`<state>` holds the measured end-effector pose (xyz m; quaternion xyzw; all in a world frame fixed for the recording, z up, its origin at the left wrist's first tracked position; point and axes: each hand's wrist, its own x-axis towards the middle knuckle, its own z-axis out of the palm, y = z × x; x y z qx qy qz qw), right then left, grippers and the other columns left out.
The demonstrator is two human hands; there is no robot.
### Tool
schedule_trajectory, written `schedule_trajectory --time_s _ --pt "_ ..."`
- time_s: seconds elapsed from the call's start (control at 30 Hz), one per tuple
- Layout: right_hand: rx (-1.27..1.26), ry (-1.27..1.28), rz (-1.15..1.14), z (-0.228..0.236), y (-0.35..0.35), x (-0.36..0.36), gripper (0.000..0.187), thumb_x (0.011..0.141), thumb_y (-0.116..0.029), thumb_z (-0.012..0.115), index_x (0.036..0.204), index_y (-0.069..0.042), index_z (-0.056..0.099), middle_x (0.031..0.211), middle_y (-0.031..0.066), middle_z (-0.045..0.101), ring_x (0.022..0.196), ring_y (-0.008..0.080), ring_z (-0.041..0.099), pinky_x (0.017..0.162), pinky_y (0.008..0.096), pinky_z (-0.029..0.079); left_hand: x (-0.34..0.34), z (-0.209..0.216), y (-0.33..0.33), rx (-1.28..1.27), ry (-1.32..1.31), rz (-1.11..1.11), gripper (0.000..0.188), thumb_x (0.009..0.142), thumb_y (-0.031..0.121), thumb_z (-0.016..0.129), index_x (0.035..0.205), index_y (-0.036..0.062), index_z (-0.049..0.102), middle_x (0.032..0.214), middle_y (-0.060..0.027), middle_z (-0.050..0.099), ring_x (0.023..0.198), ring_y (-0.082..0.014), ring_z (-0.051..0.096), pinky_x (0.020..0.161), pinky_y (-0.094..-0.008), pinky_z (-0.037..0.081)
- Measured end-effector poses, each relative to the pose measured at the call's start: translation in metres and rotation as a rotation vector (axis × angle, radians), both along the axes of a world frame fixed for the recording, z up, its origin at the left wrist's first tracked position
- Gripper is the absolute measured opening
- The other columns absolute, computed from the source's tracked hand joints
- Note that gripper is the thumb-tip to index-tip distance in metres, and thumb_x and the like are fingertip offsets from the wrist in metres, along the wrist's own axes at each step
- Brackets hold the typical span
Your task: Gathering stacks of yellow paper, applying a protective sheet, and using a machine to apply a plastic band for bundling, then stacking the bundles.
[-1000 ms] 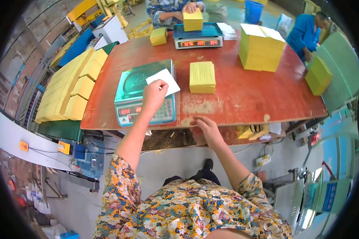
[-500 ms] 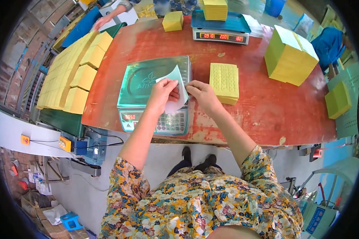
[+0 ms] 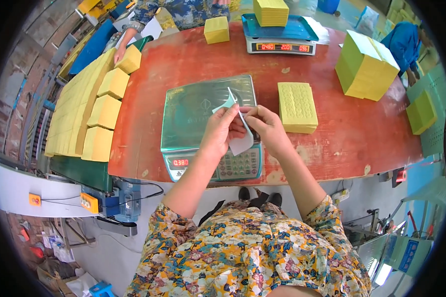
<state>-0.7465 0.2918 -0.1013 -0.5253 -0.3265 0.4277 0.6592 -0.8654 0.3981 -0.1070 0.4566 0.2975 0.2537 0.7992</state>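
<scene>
My left hand (image 3: 224, 129) grips a thin pale sheet of paper (image 3: 242, 145) that bends between my hands, above the near part of a weighing scale (image 3: 193, 111). Against the sheet's right edge, the fingertips of my right hand (image 3: 267, 129) are pinched together. The scale has a shiny metal platter, a lit red display and a keypad partly covered by the sheet and my left arm. Just right of my right hand lies a stack of yellow embossed paper sheets (image 3: 297, 106).
A second scale (image 3: 302, 32) at the back carries a yellow stack (image 3: 271, 14). Nearby are a small yellow block (image 3: 216, 30) and a large yellow bundle (image 3: 362, 69). Yellow stacks (image 3: 79, 104) line a green conveyor (image 3: 82, 171) at left, where another person's hand (image 3: 119, 53) reaches in.
The view has shifted a little. The sheet is bent more sharply, and my hands have come closer together. The other person's hand has come down to the yellow stacks. Both scale displays have changed.
</scene>
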Motion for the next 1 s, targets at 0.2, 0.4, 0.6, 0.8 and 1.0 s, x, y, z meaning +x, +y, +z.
schedule_trajectory --time_s 0.2,0.4,0.6,0.8,1.0 --pt "0.003 0.044 -0.051 -0.004 0.001 -0.004 0.009 0.09 -0.007 0.057 0.089 0.002 0.059 0.119 0.0108 0.061 0.088 0.01 0.055 0.078 0.0262 0.048 -0.003 -0.005 0.004 -0.002 -0.009 -0.065 0.03 0.092 0.037 0.063 0.093 0.0074 0.061 0.073 -0.0061 0.065 0.061 -0.0135 0.065 0.052 -0.0246 0.056" --pt "-0.003 0.049 -0.042 0.002 0.0 -0.009 0.009 0.09 -0.007 0.058 0.09 0.002 0.06 0.114 0.0091 0.063 0.088 0.0089 0.055 0.076 0.0257 0.048 -0.001 0.0 0.004 -0.011 -0.015 -0.064 0.033 0.092 0.038 0.063 0.09 0.0057 0.058 0.074 -0.0065 0.063 0.059 -0.0135 0.064 0.051 -0.0252 0.056" --pt "0.055 -0.045 -0.082 -0.008 0.004 -0.009 0.009 0.09 -0.006 0.057 0.091 0.002 0.059 0.111 0.0077 0.064 0.085 0.0088 0.056 0.074 0.0255 0.048 -0.003 -0.002 0.006 0.002 -0.007 -0.055 0.032 0.093 0.038 0.062 0.09 0.0058 0.058 0.073 -0.0063 0.063 0.058 -0.0135 0.064 0.051 -0.0252 0.057" --pt "0.021 0.009 -0.05 -0.005 0.002 -0.006 0.008 0.09 -0.006 0.057 0.09 0.002 0.059 0.114 0.0086 0.062 0.088 0.0098 0.056 0.076 0.0261 0.048 -0.001 -0.001 0.002 -0.021 -0.044 -0.036 0.03 0.094 0.034 0.061 0.085 0.006 0.057 0.073 -0.0059 0.063 0.056 -0.0135 0.064 0.05 -0.0247 0.056" --pt "0.046 0.022 -0.056 -0.008 0.002 -0.004 0.009 0.091 -0.007 0.057 0.089 0.002 0.059 0.112 0.0087 0.063 0.087 0.009 0.056 0.076 0.0251 0.048 -0.001 0.001 -0.011 0.036 -0.052 0.044 0.021 0.096 0.019 0.052 0.108 0.0021 0.054 0.09 -0.0099 0.064 0.074 -0.0154 0.066 0.063 -0.0293 0.058"
